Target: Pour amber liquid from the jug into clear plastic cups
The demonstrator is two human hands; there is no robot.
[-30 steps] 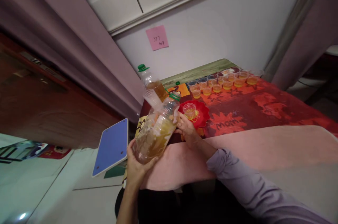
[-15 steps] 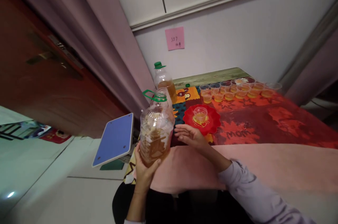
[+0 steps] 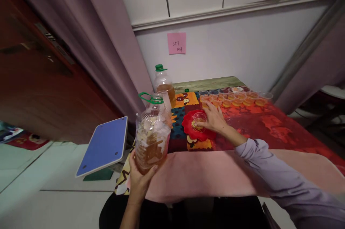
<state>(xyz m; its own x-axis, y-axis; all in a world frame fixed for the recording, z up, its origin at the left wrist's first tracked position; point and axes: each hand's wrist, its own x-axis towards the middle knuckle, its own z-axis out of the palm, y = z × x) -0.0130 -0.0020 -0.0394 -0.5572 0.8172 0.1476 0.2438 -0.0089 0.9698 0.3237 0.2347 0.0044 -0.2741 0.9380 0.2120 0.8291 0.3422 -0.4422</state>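
Head view showed the left hand [image 3: 141, 175] clamped low round the near bottle [image 3: 151, 142]; the right hand [image 3: 215, 119] curved about the cup [image 3: 199, 117] on the plate [image 3: 187, 123], contact unclear. Gripping it seemed the step; lifting called for a level hold.

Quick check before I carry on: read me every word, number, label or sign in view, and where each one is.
"357": on the pink note on the wall.
Handwriting beneath it: too small to read surely.
Markings on the red tablecloth: too blurred to read.
Front bottle and rear bottle: no readable label.
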